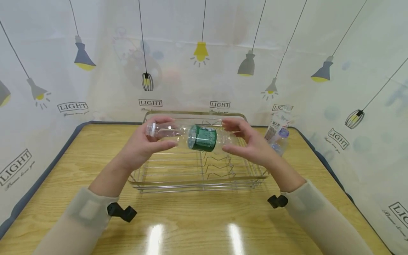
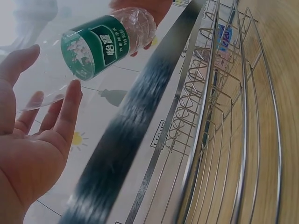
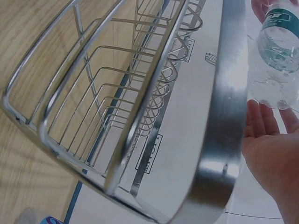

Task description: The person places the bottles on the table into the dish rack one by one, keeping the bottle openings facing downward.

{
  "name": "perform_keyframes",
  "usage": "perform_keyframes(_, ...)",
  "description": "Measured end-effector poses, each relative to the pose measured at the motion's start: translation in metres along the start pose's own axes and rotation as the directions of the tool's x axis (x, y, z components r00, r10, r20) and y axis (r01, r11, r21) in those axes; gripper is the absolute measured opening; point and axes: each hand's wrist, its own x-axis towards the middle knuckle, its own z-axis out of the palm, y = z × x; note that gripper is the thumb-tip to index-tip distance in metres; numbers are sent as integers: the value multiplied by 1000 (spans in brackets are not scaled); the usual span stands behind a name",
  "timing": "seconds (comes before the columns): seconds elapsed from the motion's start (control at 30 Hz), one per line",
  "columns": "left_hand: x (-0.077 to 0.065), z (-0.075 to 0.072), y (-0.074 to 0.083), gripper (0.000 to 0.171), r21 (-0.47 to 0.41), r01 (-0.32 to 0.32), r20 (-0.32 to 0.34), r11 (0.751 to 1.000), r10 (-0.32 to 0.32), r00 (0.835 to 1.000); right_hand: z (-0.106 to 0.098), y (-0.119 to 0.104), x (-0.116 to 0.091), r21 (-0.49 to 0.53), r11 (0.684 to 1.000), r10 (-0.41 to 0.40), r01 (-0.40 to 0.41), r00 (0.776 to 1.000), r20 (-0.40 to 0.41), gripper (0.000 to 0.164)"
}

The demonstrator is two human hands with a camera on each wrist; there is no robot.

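Note:
Both hands hold a clear plastic bottle [image 1: 204, 138] with a green label sideways above a metal wire rack [image 1: 197, 183]. My left hand [image 1: 145, 143] is round the neck end, which points left. The thumb and fingers lie on opposite sides of it in the left wrist view. My right hand [image 1: 250, 140] has the base end between thumb and fingers. In the right wrist view, its fingertips [image 3: 264, 112] are at the ridged base of the bottle. The green label stays uncovered between the hands.
Behind the rack's right end stand a clear bottle with a purple cap [image 1: 283, 133] and another bottle with a white printed label [image 1: 278, 124]. The wooden table [image 1: 197, 216] meets a printed curtain [image 1: 178, 78] at the back and sides.

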Motion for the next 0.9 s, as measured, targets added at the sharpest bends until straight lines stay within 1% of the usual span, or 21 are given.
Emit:
perform_keyframes(0.07, -1, 0, 0, 60, -6, 3, -5, 1000, -3, 1000, 0, 0, 0, 26, 999, 18, -18, 1000, 13, 78)
perform_keyframes(0.2, -2, 0, 0, 59, -14, 4, -10, 1000, -4, 1000, 1, 0, -1, 71, 997, 19, -21, 999, 28, 78)
perform_keyframes(0.37, -3, 0, -1, 57, -44, -7, -3, 999, 7, 1000, 0, -1, -3, 94, 995, 27, -30, 999, 31, 77)
perform_keyframes(0.5, -3, 0, 0, 57, -45, -8, -2, 999, 8, 1000, -1, 1, -3, 109, 994, 17, -19, 1000, 19, 75)
perform_keyframes(0.7, -4, -2, 0, 54, 6, 1, -12, 1000, -1, 1000, -4, 2, -4, 147, 989, -32, 34, 999, -22, 68)
perform_keyframes(0.9, -6, -4, 1, 51, 119, 20, -19, 993, -17, 1000, -7, 3, -6, 173, 985, -16, 26, 998, -59, 67)
